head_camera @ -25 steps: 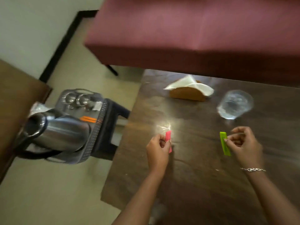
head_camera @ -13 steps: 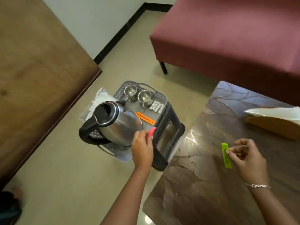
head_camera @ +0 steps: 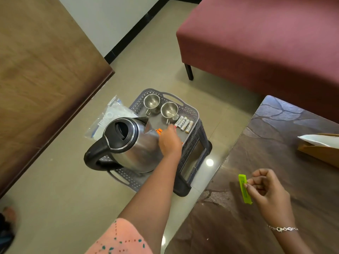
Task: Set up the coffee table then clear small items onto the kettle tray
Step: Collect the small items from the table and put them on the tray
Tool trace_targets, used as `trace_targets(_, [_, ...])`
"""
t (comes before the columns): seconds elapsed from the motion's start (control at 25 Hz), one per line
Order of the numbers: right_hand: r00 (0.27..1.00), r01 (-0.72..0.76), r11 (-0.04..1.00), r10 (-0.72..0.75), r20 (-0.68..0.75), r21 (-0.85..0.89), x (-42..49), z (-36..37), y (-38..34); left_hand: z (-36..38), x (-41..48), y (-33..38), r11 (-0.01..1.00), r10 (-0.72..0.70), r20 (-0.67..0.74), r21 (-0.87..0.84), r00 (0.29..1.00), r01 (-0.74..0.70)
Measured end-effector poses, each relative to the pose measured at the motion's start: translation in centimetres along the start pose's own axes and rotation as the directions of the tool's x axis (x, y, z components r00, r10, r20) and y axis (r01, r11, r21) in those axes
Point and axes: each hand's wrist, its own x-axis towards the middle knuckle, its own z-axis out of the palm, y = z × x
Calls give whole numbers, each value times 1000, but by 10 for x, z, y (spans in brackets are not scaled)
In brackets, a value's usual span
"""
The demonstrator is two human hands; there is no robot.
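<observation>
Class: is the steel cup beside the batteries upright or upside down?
Upright. The cup beside the batteries shows its open mouth and shiny inside from above.

1. Left arm stretched forward; left grip [head_camera: 169, 142] knuckles up, fingers curled down, pinching a pink strip [head_camera: 175, 126].
2. Right grip [head_camera: 266, 189] near the bench's [head_camera: 275, 143] left edge, fingertips pinching a green clip [head_camera: 243, 180].
</observation>
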Motion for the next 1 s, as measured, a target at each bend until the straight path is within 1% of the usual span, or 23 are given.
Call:
trace_targets(0.08, [1000,-13,1000,13,6,3,1,0,2,7,16,6,981,-159,31,-107,987,161])
trace_targets(0.16, [999,-30,1000,30,12,6,2,0,3,12,26,10,944,-239,75,-215,968,250])
trace_targets(0.24, [999,-34,999,34,14,-4,6,1,4,19,32,12,918,-256,116,-281,960,279])
trace_targets(0.48, [999,-32,999,32,11,12,15,1,-3,38,40,0,872,-334,135,-331,933,360])
trace_targets(0.72, [999,-29,999,28,17,23,24,4,-10,41,45,-7,886,-344,129,-282,930,367])
trace_targets(0.8, [1000,-17,999,16,15,37,30,4,-17,29,34,-2,911,-316,104,-243,943,332])
trace_targets(0.84, [1000,-7,999,7,16,43,34,5,-23,20,24,0,926,-279,74,-243,957,289])
trace_targets(0.92, [999,31,998,-32,25,58,45,12,-41,3,-4,0,960,-132,-25,-254,991,122])
trace_targets(1.0, [994,94,994,-97,57,55,62,25,-66,-7,-31,-9,975,21,-92,-217,996,-41])
